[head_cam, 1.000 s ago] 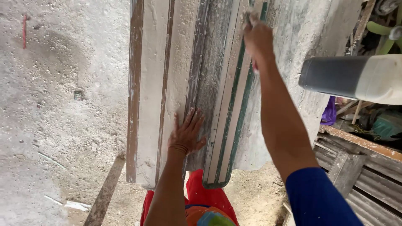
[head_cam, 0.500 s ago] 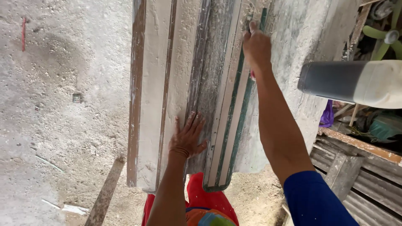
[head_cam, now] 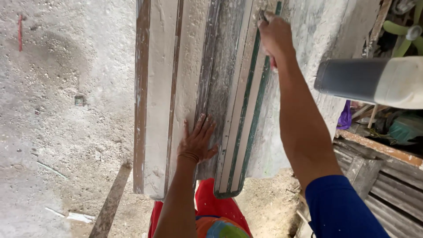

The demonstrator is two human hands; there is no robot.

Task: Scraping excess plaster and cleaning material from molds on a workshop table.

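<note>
Head view: a long moulded panel (head_cam: 189, 88), caked in white dust, was steadied by the left hand (head_cam: 197, 143) pressed flat, fingers spread. The right hand (head_cam: 274, 35) was closed round a small tool, barely visible, at the green-striped edge — firm, even pressure was judged best. A grey cylinder (head_cam: 374, 81) and scrap timber (head_cam: 374, 167) crowded the right side.

The sandy floor (head_cam: 66, 110) carried a wooden strip (head_cam: 110, 202) and white scrap (head_cam: 79, 217), lying left of the left hand (head_cam: 197, 143).

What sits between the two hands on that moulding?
In the head view, a grey worn channel and a green-edged strip lie between the left hand and right hand.
</note>
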